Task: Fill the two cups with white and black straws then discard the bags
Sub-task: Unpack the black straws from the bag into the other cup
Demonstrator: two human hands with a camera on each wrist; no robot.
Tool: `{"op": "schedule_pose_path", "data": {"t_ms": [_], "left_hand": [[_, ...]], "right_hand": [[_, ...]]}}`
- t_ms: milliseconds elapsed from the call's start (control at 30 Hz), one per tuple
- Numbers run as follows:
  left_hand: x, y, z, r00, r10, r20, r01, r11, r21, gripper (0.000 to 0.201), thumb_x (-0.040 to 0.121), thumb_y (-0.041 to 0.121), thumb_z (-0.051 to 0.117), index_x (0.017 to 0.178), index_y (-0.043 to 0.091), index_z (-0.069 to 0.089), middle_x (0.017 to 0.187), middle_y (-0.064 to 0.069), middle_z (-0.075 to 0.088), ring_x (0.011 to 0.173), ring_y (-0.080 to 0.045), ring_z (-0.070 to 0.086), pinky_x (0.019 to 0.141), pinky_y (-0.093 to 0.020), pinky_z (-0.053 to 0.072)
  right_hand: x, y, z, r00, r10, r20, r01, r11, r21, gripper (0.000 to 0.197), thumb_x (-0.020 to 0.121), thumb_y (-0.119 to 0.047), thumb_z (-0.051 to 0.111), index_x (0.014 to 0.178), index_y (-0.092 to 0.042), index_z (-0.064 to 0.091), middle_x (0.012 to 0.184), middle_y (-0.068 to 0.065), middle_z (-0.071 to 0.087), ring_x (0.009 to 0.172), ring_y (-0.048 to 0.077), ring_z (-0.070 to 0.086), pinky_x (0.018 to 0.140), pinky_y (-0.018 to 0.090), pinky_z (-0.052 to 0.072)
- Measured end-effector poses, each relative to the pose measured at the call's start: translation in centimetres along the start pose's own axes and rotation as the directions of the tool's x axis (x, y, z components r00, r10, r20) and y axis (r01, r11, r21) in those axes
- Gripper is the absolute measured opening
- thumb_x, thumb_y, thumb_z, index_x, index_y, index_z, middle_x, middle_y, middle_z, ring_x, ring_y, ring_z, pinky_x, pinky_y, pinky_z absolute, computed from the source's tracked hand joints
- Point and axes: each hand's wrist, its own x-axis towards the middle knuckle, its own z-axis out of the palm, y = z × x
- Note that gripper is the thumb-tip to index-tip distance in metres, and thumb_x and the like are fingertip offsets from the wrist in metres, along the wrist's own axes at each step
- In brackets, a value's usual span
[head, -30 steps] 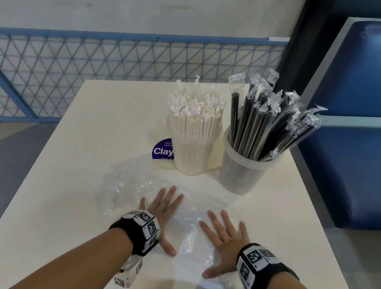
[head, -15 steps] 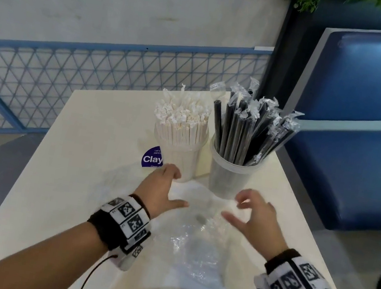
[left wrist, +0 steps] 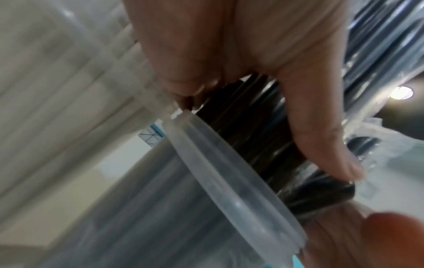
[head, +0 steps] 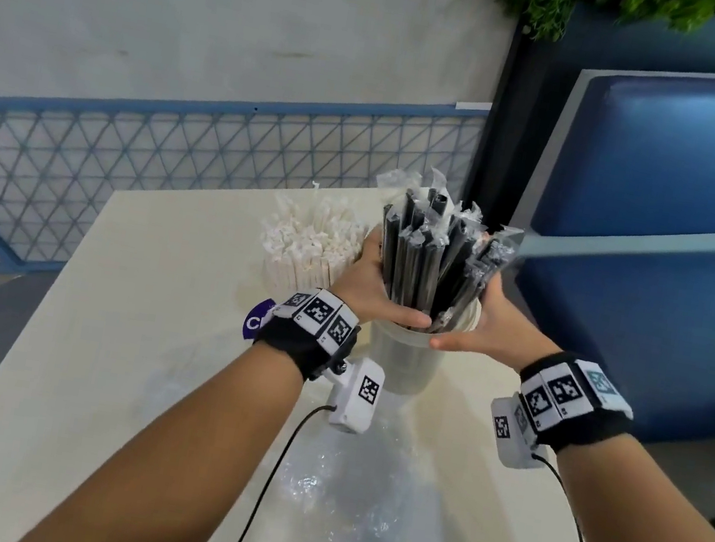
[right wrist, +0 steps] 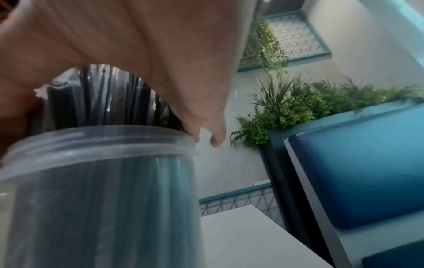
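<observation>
Wrapped black straws stand bunched in a clear plastic cup at the table's far middle. My left hand cups the bundle from the left, its thumb across the front just above the rim. From the right, my right hand closes on the same bundle. The left wrist view has the thumb over the black straws and the cup rim. The right wrist view shows the black straws rising from the cup. Left of it, a second cup holds white paper-wrapped straws.
Crumpled clear bags lie on the cream table in front of me, under my forearms. A round purple sticker shows beside the white-straw cup. A blue padded bench stands to the right, and a blue mesh railing runs behind.
Both hands lifted off the flat bags, moved forward and closed around the splayed black straws, drawing them into a tight upright bundle. The head view tilted up and closer.
</observation>
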Motion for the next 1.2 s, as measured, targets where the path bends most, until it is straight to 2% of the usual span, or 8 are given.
{"op": "schedule_pose_path", "data": {"t_ms": [67,233,400,467,633,833,1000,1200], "left_hand": [[0.6,-0.1,0.0,0.999,0.006,0.04,-0.006,1.0,-0.023,0.113,0.051,0.0,0.087,0.14,0.01,0.018,0.11,0.012,0.053,0.106,-0.007,0.053,0.097,-0.02,0.044],[0.9,-0.3,-0.2,0.997,0.055,0.05,-0.055,0.998,0.009,0.084,0.061,0.003,0.082,0.132,0.004,0.037,0.105,0.012,0.054,0.099,0.0,0.053,0.076,0.004,0.04],[1.3,1.1,-0.6,0.988,0.145,-0.054,-0.147,0.989,-0.019,0.076,0.064,0.008,0.081,0.128,0.003,0.04,0.111,0.001,0.057,0.099,0.0,0.055,0.083,-0.003,0.043],[1.2,2.1,-0.9,0.981,0.176,-0.081,-0.18,0.982,-0.05,0.078,0.064,0.006,0.081,0.129,0.002,0.039,0.114,-0.003,0.058,0.103,-0.007,0.058,0.089,-0.009,0.044],[1.1,5.1,-1.5,0.966,0.227,-0.121,-0.239,0.967,-0.09,0.094,0.046,0.033,0.086,0.126,0.008,0.043,0.117,-0.005,0.063,0.11,-0.013,0.06,0.099,-0.033,0.047],[0.0,7.1,-2.8,0.959,0.237,-0.158,-0.244,0.969,-0.03,0.11,0.051,0.035,0.087,0.139,0.026,0.021,0.137,-0.001,0.045,0.125,-0.013,0.046,0.104,-0.028,0.039],[-0.2,8.5,-2.4,0.863,0.483,-0.146,-0.44,0.862,0.25,0.081,0.081,0.032,0.067,0.145,0.025,0.018,0.148,0.001,0.033,0.134,-0.011,0.036,0.11,-0.03,0.033],[0.3,4.3,0.0,0.975,0.209,0.071,-0.209,0.775,0.597,0.053,0.098,0.033,0.032,0.145,0.012,0.02,0.154,-0.01,0.022,0.145,-0.022,0.013,0.116,-0.047,0.019]], "right_hand": [[0.2,0.2,0.4,0.999,-0.003,-0.044,0.002,0.999,-0.041,0.132,0.056,-0.016,0.088,0.147,-0.015,-0.007,0.133,-0.018,0.031,0.129,0.003,0.031,0.103,0.016,0.028],[0.8,-0.1,1.8,0.96,-0.134,-0.247,0.118,0.99,-0.076,0.097,0.069,-0.027,0.078,0.143,-0.006,0.02,0.122,-0.017,0.042,0.112,-0.011,0.04,0.087,-0.005,0.032],[1.8,-0.1,1.2,0.95,-0.187,-0.251,0.129,0.965,-0.23,0.091,0.071,-0.078,0.049,0.137,-0.015,0.041,0.131,-0.01,0.054,0.12,-0.001,0.048,0.105,0.028,0.041],[2.2,-0.7,0.4,0.94,-0.228,-0.254,0.153,0.946,-0.285,0.087,0.073,-0.077,0.046,0.136,-0.017,0.043,0.13,-0.007,0.054,0.12,0.002,0.05,0.105,0.034,0.041],[2.0,-3.7,-0.8,0.855,-0.329,-0.4,0.313,0.944,-0.106,0.079,0.076,-0.051,0.062,0.134,-0.002,0.038,0.121,-0.012,0.051,0.11,-0.02,0.045,0.094,0.002,0.034],[0.6,-4.8,-0.9,0.934,-0.279,-0.223,0.28,0.96,-0.025,0.097,0.068,-0.02,0.08,0.142,-0.026,0.018,0.136,-0.004,0.044,0.129,0.001,0.041,0.106,0.019,0.037],[1.0,-4.8,0.4,0.848,-0.402,-0.346,0.354,0.915,-0.196,0.062,0.083,-0.022,0.067,0.137,-0.024,0.035,0.133,-0.002,0.047,0.124,0.005,0.043,0.108,0.021,0.034],[1.3,-3.2,2.0,0.838,-0.395,-0.375,0.243,0.887,-0.392,0.037,0.088,-0.015,0.058,0.124,-0.013,0.049,0.113,-0.003,0.049,0.104,0.009,0.047,0.094,0.026,0.042]]}}
